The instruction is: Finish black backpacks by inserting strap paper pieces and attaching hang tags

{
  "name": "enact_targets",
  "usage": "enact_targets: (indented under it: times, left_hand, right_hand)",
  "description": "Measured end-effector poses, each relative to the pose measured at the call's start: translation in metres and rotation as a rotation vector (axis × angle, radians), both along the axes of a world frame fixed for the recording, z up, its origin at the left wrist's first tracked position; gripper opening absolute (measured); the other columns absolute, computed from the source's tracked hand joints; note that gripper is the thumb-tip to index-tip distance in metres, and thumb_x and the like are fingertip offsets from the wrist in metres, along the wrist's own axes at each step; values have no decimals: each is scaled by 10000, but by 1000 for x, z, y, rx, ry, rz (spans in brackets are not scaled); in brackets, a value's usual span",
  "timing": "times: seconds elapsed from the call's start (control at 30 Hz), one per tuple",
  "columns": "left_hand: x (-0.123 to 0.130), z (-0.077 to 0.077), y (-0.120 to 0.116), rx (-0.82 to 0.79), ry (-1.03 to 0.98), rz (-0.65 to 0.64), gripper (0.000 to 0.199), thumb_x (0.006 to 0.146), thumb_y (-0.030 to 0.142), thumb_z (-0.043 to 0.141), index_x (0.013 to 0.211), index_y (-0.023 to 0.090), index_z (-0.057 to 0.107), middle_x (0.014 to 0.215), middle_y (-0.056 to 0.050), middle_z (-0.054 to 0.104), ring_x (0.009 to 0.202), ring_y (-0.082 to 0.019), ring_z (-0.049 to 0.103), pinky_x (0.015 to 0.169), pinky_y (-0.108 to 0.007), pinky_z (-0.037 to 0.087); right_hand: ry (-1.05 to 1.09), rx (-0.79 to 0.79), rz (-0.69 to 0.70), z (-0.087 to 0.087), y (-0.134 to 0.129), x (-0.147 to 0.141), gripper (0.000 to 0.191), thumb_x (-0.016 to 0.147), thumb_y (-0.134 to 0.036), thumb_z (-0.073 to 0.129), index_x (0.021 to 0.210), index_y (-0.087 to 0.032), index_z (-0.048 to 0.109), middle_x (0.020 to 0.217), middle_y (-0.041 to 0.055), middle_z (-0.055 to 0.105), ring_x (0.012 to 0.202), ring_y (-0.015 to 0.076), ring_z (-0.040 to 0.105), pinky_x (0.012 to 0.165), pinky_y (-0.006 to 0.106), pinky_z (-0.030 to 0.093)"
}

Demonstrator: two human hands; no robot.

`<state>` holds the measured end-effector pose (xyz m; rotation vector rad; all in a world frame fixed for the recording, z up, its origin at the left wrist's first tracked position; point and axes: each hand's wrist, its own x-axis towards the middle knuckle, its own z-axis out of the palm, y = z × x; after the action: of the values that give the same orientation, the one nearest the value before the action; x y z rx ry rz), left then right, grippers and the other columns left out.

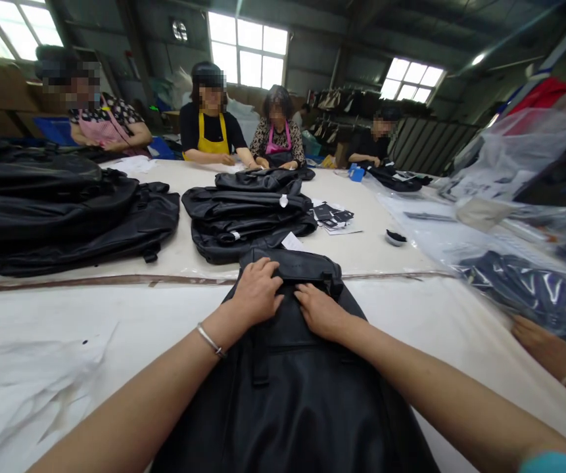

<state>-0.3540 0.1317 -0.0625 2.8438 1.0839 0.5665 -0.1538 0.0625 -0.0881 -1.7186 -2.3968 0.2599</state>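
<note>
The black backpack (307,394) lies directly in front of you on the white bench (139,322), its body toward you and its top pointing away, an arrangement that seems to put the flap (295,266) within easy reach of both arms. Your left hand (258,292) rests over the flap's left part, its fingers bent and slightly spread, probably steadying the material. Your right hand (323,313) sits close beside it, fingers curled at the flap's lower edge, near the buckle (332,286). You cannot tell from this view whether either set of fingers pinches the material or merely presses on it.

Just beyond the flap, a stack of black bags (256,217) is laid flat, perhaps to save room; a white paper slip (292,242) lies at its near side. To its right are loose black-and-white tags (332,215), then a small dish (395,238) with dark contents, likely kept apart so the small pieces don't scatter. A larger pile of black bags (66,210) fills the left. At far right, another person's hand (534,338) is beside a clear plastic bag (529,282) around something dark. Co-workers sit across the bench, including one in a yellow apron (212,136).
</note>
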Motion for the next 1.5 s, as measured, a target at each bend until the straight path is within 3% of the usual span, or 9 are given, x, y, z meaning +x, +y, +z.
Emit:
enact_targets:
  times: [0.1,0.2,0.47,0.73,0.87,1.07,1.2,1.33,1.5]
  left_hand:
    - [19,-4,9,15,125,86,207,765,205,602,914,220,743,1489,-98,408,1357,-407,316,1049,-624,307]
    - [27,-6,17,-73,109,129,412,796,144,517,1167,245,664,1543,-107,324,1291,-391,410,934,-584,442]
    - [22,-9,27,-126,35,135,569,773,104,503,1309,284,571,1556,-58,313,1300,-321,427,996,-469,457]
    - [18,-12,25,-28,51,196,505,788,143,496,1250,307,617,1535,-52,347,1223,-346,478,884,-497,497]
    - [18,-19,23,10,63,170,461,773,165,531,1199,295,651,1528,-60,359,1249,-353,437,907,-514,462]
    - [17,-24,25,25,33,146,356,797,236,567,1127,284,691,1505,-67,395,1247,-358,428,955,-526,415]
    - [17,-25,25,54,17,151,280,791,274,606,1053,272,706,1487,-69,420,1241,-344,441,950,-508,424]
    - [16,-27,22,69,1,156,242,771,264,634,1000,265,710,1465,-54,451,1240,-324,452,974,-485,418]
    - [15,-28,21,88,-13,144,170,774,258,628,920,245,714,1442,-53,484,1214,-314,477,969,-478,424]
  right_hand:
    - [-139,7,-154,-12,17,-11,558,844,-102,414,1398,-34,435,1430,239,433,1293,342,414,1051,485,371]
    - [-169,-54,-277,-9,40,-12,637,840,-144,454,1461,-66,335,1433,253,427,1264,382,441,1007,553,384]
    - [-160,-179,-241,10,90,-8,423,824,-170,543,1243,-161,594,1232,162,638,1064,293,630,868,380,498]
    - [-255,-96,-140,27,55,-12,271,836,-186,539,1057,-147,690,1166,210,617,1076,343,595,906,449,459]
    - [-325,-99,-106,30,33,-15,320,874,-115,415,1075,-133,663,1026,203,651,922,316,648,811,447,481]
    - [64,-57,-107,31,5,-6,278,836,-86,478,1053,-153,637,941,98,697,873,205,646,793,300,467]
    - [422,-136,-207,29,-11,6,452,801,-160,565,1252,-169,534,788,1,672,723,142,621,703,246,471]
    - [337,-192,-442,27,-11,8,792,729,-317,697,1409,-77,370,836,64,682,796,211,643,708,296,482]
    - [151,-221,-463,23,4,1,319,776,-273,633,1039,-93,621,842,139,692,787,249,668,692,315,488]
